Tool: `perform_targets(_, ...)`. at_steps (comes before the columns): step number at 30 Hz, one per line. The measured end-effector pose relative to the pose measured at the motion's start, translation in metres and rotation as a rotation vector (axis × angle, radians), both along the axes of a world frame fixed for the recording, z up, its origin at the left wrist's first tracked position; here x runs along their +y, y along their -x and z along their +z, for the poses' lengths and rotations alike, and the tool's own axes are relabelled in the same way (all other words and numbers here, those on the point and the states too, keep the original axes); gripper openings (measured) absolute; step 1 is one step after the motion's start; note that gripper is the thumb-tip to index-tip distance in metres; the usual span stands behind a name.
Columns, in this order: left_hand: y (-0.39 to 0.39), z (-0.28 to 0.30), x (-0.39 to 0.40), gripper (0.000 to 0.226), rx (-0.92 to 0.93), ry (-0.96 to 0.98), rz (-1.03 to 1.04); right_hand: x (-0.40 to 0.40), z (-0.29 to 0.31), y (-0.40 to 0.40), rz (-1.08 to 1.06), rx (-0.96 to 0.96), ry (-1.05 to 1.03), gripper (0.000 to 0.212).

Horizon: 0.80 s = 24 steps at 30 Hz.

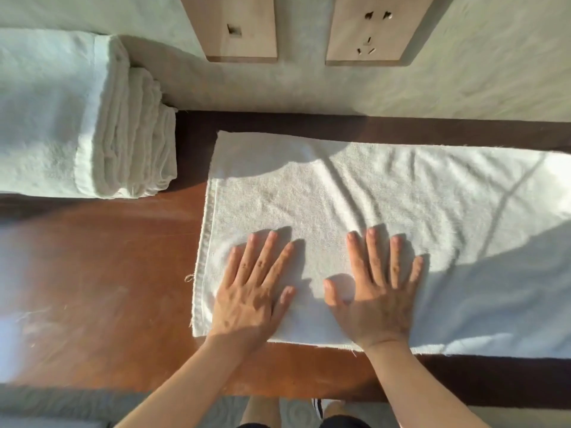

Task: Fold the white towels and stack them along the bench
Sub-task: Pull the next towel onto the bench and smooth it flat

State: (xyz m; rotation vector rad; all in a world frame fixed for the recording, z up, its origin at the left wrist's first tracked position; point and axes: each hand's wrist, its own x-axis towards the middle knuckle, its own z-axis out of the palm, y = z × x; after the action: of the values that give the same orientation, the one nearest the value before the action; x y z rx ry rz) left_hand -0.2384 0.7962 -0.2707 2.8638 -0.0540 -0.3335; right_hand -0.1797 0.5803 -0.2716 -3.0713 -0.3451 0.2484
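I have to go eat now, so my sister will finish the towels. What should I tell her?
Left hand and right hand: both open, pressing flat on the spread towel.
That towel lies along the bench, running out of view on the right.
Done: a stack of folded towels sits at the left end.
Left: fold this towel and add it to the stack.

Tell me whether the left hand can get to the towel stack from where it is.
Probably yes. The left hand lies flat on the spread towel, holding nothing, and only bare bench separates it from the stack to the left.
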Motion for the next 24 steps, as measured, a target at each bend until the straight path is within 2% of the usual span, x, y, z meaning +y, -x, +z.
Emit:
perform_targets(7,-0.001,0.0,0.039,0.067,0.009,-0.083,0.175,-0.001,-0.003,0.001,0.01,-0.028,-0.031,0.086)
perform_targets(12,-0.056,-0.003,0.002,0.067,-0.052,-0.014,0.071,0.0,-0.006,0.001,0.011,-0.04,-0.069,0.088)
perform_targets(15,-0.081,-0.011,0.011,0.067,-0.068,-0.063,0.006,0.001,-0.005,0.004,-0.009,-0.054,-0.059,0.087)
perform_targets(20,-0.093,-0.011,0.066,0.066,-0.042,-0.127,0.211,0.0,-0.001,0.005,0.015,-0.036,-0.043,0.087)
perform_targets(24,-0.094,0.002,0.038,0.067,-0.092,-0.068,0.192,0.001,-0.002,0.006,0.004,-0.064,-0.08,0.086)
